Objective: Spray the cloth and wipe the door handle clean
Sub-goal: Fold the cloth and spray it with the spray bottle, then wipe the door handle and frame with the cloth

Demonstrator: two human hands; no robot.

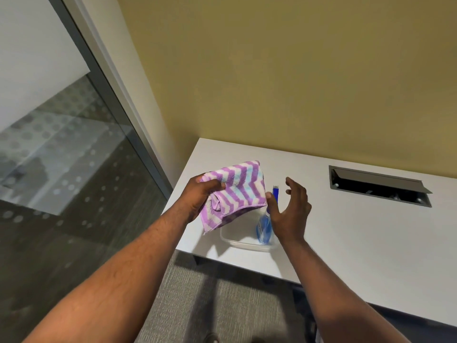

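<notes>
Left hand [200,196]: fingers clamping a purple-and-white zigzag-striped terry cloth [237,191]. Right hand [289,211]: fingers spreading apart beside the blue translucent plastic spray bottle [265,224]; best closing round its neck, nozzle facing cloth.

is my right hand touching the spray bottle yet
Cannot tell. In the head view the open right hand is curled beside the spray bottle, overlapping it, so no gap or contact shows plainly. The left hand holds the cloth.
</notes>
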